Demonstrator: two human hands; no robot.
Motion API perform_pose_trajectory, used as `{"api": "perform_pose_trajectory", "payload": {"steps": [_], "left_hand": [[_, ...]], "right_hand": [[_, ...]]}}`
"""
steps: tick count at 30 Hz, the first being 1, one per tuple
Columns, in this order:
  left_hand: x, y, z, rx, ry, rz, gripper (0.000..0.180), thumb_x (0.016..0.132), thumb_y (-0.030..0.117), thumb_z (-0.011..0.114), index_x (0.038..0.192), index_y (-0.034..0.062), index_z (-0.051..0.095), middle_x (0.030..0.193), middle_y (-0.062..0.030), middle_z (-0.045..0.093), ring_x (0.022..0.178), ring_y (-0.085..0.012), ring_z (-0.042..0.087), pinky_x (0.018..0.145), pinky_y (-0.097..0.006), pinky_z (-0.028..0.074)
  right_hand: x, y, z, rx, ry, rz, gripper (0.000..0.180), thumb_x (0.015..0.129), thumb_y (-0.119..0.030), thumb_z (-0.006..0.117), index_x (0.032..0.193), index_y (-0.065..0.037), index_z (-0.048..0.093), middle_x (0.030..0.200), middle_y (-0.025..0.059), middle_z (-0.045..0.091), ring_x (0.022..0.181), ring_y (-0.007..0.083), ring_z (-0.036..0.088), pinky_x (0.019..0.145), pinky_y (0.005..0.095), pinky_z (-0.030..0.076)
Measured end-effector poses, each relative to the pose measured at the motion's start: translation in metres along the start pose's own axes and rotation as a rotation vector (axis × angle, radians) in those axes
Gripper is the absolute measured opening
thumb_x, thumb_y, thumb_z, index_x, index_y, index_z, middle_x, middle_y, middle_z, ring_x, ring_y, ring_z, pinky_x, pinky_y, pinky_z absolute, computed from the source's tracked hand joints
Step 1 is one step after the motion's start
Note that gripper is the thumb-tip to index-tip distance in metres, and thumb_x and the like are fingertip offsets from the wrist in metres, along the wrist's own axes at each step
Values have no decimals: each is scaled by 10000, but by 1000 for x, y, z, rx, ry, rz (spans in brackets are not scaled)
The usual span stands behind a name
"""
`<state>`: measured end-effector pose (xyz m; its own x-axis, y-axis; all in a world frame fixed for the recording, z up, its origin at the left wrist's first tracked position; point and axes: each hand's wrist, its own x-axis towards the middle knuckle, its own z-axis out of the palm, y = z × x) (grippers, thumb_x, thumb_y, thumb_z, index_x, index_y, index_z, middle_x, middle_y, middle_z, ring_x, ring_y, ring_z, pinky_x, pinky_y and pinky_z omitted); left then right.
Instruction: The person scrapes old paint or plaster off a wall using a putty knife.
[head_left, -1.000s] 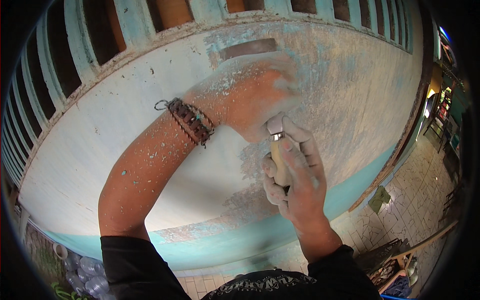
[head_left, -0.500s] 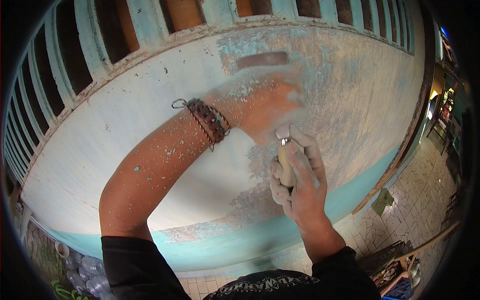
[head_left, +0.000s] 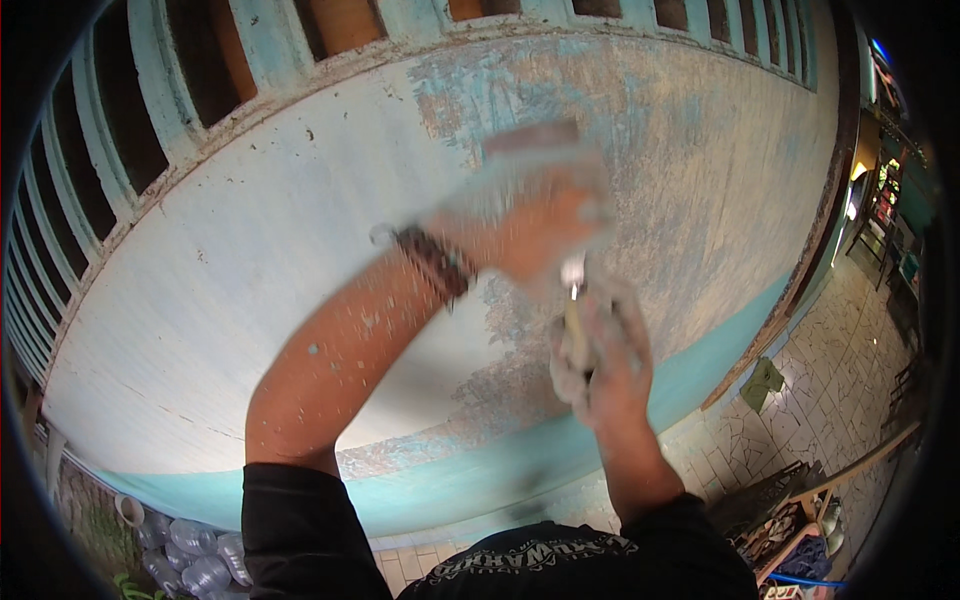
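My right hand (head_left: 605, 345) is wrapped round the pale handle of a scraper (head_left: 574, 272), whose bright metal neck points up toward the wall. Just above it, my left hand (head_left: 535, 215) lies across the tool, fingers curled at its right side and blurred by motion. Past the left hand shows a wide, flat brown edge (head_left: 533, 137), in line with the handle like the scraper's blade; the part between is covered. It lies over a patch of wall (head_left: 690, 160) where paint is worn to mottled beige, blue and brown. Dust and paint flakes cover both hands and the left forearm.
Whitish paint (head_left: 200, 330) covers the wall's left part, with a turquoise band (head_left: 430, 490) below. Turquoise bars (head_left: 165, 80) run along the top. Clear plastic bottles (head_left: 195, 550) lie at lower left. A green cloth (head_left: 762, 384) and a wooden rack (head_left: 800, 540) are on the right.
Both hands have shifted slightly right against the wall, and the left hand and brown edge sit a little lower. The view has moved a little. The hold on the scraper looks the same.
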<state>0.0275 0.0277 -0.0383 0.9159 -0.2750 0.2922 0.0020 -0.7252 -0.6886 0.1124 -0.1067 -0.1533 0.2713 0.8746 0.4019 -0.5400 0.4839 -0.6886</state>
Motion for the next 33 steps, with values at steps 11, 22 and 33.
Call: {"api": "perform_pose_trajectory", "payload": {"steps": [11, 22, 33], "left_hand": [[5, 11, 19, -64, -65, -9, 486, 566, 351, 708, 987, 120, 636, 1035, -68, 603, 1124, -271, 524, 987, -418, 425], [23, 6, 22, -158, -19, -35, 459, 506, 291, 730, 909, 101, 619, 959, -75, 604, 1074, -281, 546, 938, -416, 456], [12, 13, 20, -146, -28, -20, 539, 551, 299, 726, 1040, 108, 604, 1068, -83, 582, 1121, -278, 508, 991, -418, 401]], "right_hand": [[-6, 4, -8, 23, 108, 11, 321, 963, -188, 463, 1279, -137, 444, 713, 88, 518, 427, 60, 418, 324, 173, 322], [-1, -13, -17, 34, 18, 42, 282, 964, -196, 480, 1238, -137, 447, 725, 62, 517, 474, 44, 399, 348, 167, 301], [-5, 0, -12, -15, 62, -12, 288, 962, -206, 488, 1235, -122, 453, 732, 58, 519, 474, 38, 396, 360, 167, 312]]}}
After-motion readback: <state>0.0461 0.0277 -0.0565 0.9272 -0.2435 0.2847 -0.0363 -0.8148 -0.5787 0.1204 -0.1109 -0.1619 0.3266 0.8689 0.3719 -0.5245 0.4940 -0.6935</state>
